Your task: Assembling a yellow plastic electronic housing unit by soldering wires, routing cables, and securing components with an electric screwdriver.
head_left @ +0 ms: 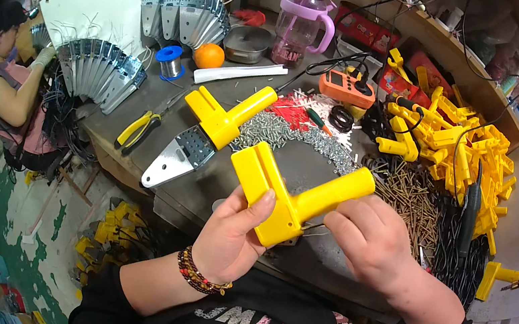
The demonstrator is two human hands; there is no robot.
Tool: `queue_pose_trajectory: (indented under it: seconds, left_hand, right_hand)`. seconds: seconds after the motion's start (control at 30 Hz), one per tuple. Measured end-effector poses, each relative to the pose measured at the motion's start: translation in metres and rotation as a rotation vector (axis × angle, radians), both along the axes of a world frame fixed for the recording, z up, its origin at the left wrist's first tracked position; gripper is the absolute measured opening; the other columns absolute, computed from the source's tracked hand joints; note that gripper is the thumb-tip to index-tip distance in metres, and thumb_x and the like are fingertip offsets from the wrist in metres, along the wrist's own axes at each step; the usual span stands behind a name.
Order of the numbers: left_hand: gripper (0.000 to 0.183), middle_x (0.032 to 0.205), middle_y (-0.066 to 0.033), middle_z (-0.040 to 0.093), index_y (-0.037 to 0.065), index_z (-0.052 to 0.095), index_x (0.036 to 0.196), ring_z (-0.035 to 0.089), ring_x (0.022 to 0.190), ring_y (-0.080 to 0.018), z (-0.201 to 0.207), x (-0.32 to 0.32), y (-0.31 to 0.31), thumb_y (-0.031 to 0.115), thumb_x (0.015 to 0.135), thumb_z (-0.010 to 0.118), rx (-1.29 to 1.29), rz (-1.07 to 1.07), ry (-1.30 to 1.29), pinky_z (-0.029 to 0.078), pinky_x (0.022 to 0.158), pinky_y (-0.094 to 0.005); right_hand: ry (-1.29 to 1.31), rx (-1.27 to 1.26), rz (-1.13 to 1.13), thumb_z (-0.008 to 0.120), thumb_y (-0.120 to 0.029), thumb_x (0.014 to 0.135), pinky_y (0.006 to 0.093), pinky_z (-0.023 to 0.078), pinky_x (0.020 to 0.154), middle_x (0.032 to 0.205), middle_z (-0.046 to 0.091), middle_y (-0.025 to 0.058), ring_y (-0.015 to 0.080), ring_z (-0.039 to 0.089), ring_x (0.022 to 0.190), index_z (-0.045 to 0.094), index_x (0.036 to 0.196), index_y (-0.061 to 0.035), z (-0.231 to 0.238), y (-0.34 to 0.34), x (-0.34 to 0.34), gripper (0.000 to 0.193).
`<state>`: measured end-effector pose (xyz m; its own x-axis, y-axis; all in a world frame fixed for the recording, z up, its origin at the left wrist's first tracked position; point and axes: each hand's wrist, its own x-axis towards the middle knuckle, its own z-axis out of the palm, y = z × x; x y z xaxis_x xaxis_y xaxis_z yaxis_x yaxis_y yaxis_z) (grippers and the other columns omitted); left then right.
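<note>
My left hand [235, 236] grips a yellow plastic handle housing [274, 222], thumb on its face and fingers behind. The housing has a grooved block and a round handle slanting up to the right. My right hand [373, 238] is closed just below that handle, its fingertips curled together. Thin wires [315, 229] stick out beneath the housing toward those fingertips; what the fingers pinch is hidden. Beyond lies a similar yellow tool [225, 119] with a perforated metal plate [180, 155] and a black cord.
Small screws [271, 131], brass-coloured screws [414, 193] and yellow housings [472, 148] are heaped on the bench. Pliers [138, 132], a solder spool [170, 64], an orange multimeter [347, 89], an orange [209, 56] and a purple bottle [300, 26] stand around. A co-worker [14, 82] sits at left.
</note>
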<state>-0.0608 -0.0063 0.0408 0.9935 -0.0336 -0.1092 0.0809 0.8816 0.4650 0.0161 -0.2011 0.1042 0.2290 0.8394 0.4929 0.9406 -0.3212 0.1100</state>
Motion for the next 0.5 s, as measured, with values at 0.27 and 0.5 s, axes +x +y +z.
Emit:
queue_pose_trajectory:
  seconds: [0.27,0.5]
  left_hand:
    - [0.033,0.124,-0.0062,0.055,0.01,0.044,0.132,0.056,0.119,-0.0225,-0.002,-0.005,0.012,0.015,0.101,0.05,-0.073,-0.042,-0.069,0.047,0.1,-0.044]
    - [0.03,0.119,-0.0053,0.058,0.008,0.047,0.13,0.057,0.114,-0.0197,-0.008,-0.007,0.013,0.015,0.1,0.051,-0.155,-0.051,-0.048,0.048,0.099,-0.04]
  right_hand:
    - [-0.175,-0.029,0.012,0.062,-0.015,0.064,0.0297,0.047,0.058,0.081,0.055,0.0042,0.0181,0.057,0.071,0.063,0.091,-0.0051,0.019,0.008,-0.003,0.029]
    - [-0.282,-0.186,0.103,0.063,-0.016,0.065,0.0247,0.043,0.055,0.084,0.058,0.0036,0.0149,0.056,0.07,0.064,0.088,-0.0061,0.024,0.02,-0.016,0.025]
